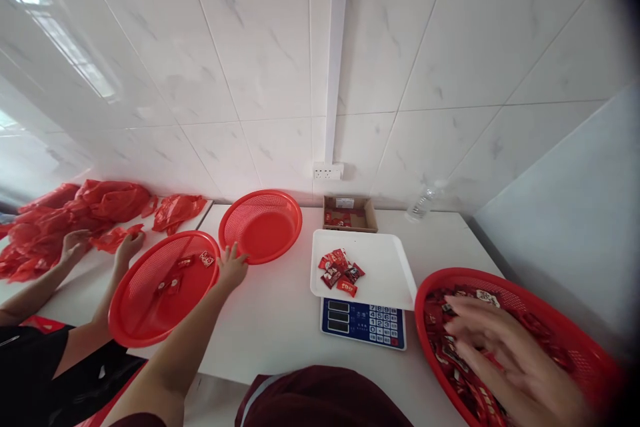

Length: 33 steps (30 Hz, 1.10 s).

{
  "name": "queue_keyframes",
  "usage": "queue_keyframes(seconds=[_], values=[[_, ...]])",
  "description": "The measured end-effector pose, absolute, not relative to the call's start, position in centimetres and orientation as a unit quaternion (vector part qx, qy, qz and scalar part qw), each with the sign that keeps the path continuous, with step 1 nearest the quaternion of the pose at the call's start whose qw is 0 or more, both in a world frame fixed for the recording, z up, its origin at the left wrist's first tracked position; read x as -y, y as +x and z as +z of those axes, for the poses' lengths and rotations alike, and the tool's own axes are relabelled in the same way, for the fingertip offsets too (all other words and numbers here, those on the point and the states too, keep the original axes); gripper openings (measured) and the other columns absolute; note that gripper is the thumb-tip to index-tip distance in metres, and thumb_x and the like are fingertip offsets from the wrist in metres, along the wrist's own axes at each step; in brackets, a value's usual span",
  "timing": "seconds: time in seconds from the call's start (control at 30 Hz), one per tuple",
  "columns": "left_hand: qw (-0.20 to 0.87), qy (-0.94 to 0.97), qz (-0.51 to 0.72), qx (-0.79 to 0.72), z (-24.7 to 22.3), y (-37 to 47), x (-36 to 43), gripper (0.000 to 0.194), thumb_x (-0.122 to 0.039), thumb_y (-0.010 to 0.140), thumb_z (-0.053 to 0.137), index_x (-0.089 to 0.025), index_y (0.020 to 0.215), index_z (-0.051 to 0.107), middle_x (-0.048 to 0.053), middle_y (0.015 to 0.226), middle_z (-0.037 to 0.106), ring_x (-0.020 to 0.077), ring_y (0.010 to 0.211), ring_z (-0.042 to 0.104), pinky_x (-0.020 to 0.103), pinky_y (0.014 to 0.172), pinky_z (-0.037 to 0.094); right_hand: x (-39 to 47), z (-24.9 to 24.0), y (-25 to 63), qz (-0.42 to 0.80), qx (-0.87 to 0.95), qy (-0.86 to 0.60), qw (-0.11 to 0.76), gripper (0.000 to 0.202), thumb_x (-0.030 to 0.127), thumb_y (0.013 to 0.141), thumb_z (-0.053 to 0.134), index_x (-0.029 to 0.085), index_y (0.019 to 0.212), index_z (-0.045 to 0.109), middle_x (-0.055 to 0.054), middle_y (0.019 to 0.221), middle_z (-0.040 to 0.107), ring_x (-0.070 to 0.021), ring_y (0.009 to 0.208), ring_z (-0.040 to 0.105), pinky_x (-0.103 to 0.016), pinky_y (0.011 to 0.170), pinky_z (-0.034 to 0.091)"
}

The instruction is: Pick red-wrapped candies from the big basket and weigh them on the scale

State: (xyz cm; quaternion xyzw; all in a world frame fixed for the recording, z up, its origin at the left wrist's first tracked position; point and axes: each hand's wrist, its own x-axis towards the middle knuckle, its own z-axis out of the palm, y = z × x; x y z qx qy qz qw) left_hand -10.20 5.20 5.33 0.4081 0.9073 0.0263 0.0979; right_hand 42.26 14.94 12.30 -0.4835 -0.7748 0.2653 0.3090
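Observation:
My left hand (pixel 231 271) is stretched forward with its fingers apart, at the right rim of a red plastic basket (pixel 143 320) holding a few wrapped candies (pixel 173 285). Its thumb is close to the rim of another red basket (pixel 263 233) behind. My right hand (pixel 505 353), slightly blurred, is over a large red basket (pixel 430 280) full of red-wrapped candies (pixel 450 360). Its fingers are loosely bent and apart, with nothing visible held. Between my hands, a small pile of candies (pixel 340 270) lies on the left part of the white tray (pixel 385 267) of a digital scale (pixel 363 323).
A cardboard box (pixel 373 217) with red packets stands behind the scale, and a clear plastic bottle (pixel 421 203) is near the wall. At left, a co-worker's hands (pixel 129 245) handle red plastic bags (pixel 115 200). A wall socket (pixel 327 171) is above the table.

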Motion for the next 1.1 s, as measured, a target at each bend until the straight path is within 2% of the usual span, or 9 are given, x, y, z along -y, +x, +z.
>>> queue_keyframes(seconds=[0.13, 0.27, 0.37, 0.5, 0.63, 0.7, 0.8, 0.93, 1.1], values=[[0.102, 0.491, 0.030, -0.864, 4.0, -2.5, -7.1, 0.050, -0.028, 0.090, 0.036, -0.022, 0.140, 0.039, 0.010, 0.148, 0.038, 0.0306, 0.141, 0.022, 0.067, 0.108, 0.014, -17.8, 7.1, 39.9, 0.237, 0.772, -0.540, 0.235, 0.053, 0.053, 0.078, 0.044, 0.017, 0.113, 0.058, -0.017, 0.119, 0.059, -0.0314, 0.112, 0.055, -0.048, 0.093, 0.048], [0.078, 0.491, 0.043, -0.866, 3.7, 2.1, -8.1, 0.053, -0.044, 0.093, 0.030, -0.019, 0.140, 0.040, 0.013, 0.143, 0.045, 0.0334, 0.139, 0.024, 0.069, 0.107, 0.009, -16.6, -1.4, 41.5, 0.223, 0.748, -0.592, 0.200, 0.067, 0.057, 0.076, 0.038, 0.008, 0.119, 0.054, -0.024, 0.126, 0.054, -0.0360, 0.122, 0.048, -0.052, 0.098, 0.042], [0.052, 0.544, 0.067, -0.835, 3.3, 4.1, -8.8, 0.055, -0.044, 0.093, 0.034, -0.018, 0.141, 0.038, 0.014, 0.148, 0.037, 0.0328, 0.141, 0.019, 0.064, 0.110, 0.011, -15.1, -4.4, 42.1, 0.225, 0.738, -0.605, 0.196, 0.065, 0.056, 0.082, 0.032, 0.010, 0.122, 0.053, -0.022, 0.128, 0.054, -0.0330, 0.122, 0.048, -0.050, 0.101, 0.040], [0.103, 0.660, 0.108, -0.737, 2.3, 7.4, -11.9, 0.057, -0.043, 0.092, 0.039, -0.020, 0.144, 0.031, 0.012, 0.152, 0.029, 0.0264, 0.142, 0.020, 0.048, 0.113, 0.022, -14.5, -4.3, 41.5, 0.218, 0.751, -0.592, 0.194, 0.062, 0.053, 0.085, 0.029, 0.009, 0.122, 0.054, -0.021, 0.130, 0.054, -0.0315, 0.123, 0.048, -0.048, 0.104, 0.036], [0.155, 0.651, 0.077, -0.739, 1.9, 10.1, -15.8, 0.066, -0.045, 0.088, 0.046, -0.017, 0.145, 0.028, 0.015, 0.153, 0.024, 0.0299, 0.141, 0.021, 0.048, 0.112, 0.024, -14.7, -3.7, 41.3, 0.218, 0.753, -0.587, 0.199, 0.058, 0.052, 0.086, 0.030, 0.010, 0.117, 0.057, -0.020, 0.125, 0.058, -0.0298, 0.119, 0.052, -0.047, 0.103, 0.039], [0.143, 0.651, 0.055, -0.743, 2.1, 10.5, -17.2, 0.064, -0.046, 0.087, 0.049, -0.020, 0.143, 0.031, 0.013, 0.152, 0.028, 0.0311, 0.139, 0.024, 0.048, 0.111, 0.023, -14.8, -3.6, 41.3, 0.223, 0.749, -0.591, 0.200, 0.056, 0.051, 0.085, 0.032, 0.012, 0.115, 0.059, -0.019, 0.123, 0.060, -0.0286, 0.117, 0.053, -0.046, 0.102, 0.040], [0.121, 0.663, 0.048, -0.738, 2.6, 10.1, -18.4, 0.054, -0.048, 0.087, 0.049, -0.027, 0.137, 0.040, 0.009, 0.143, 0.041, 0.0292, 0.130, 0.037, 0.045, 0.106, 0.030, -14.7, -3.1, 41.2, 0.242, 0.740, -0.596, 0.196, 0.056, 0.051, 0.085, 0.032, 0.012, 0.115, 0.058, -0.018, 0.125, 0.060, -0.0277, 0.118, 0.053, -0.044, 0.103, 0.039], [0.121, 0.651, 0.047, -0.748, 3.0, 9.6, -19.3, 0.041, -0.045, 0.089, 0.047, -0.024, 0.124, 0.051, 0.012, 0.122, 0.055, 0.0279, 0.114, 0.049, 0.040, 0.090, 0.042, -14.6, -2.4, 41.0, 0.269, 0.725, -0.603, 0.199, 0.054, 0.051, 0.084, 0.033, 0.013, 0.114, 0.058, -0.017, 0.124, 0.060, -0.0271, 0.119, 0.053, -0.043, 0.104, 0.039], [0.119, 0.613, 0.085, -0.776, 3.3, 9.8, -19.8, 0.025, -0.034, 0.091, 0.044, -0.022, 0.110, 0.056, 0.009, 0.109, 0.060, 0.0220, 0.106, 0.054, 0.032, 0.084, 0.044, -14.6, -1.6, 40.8, 0.293, 0.713, -0.609, 0.187, 0.054, 0.052, 0.084, 0.032, 0.015, 0.113, 0.059, -0.016, 0.123, 0.061, -0.0271, 0.118, 0.053, -0.042, 0.102, 0.040]])
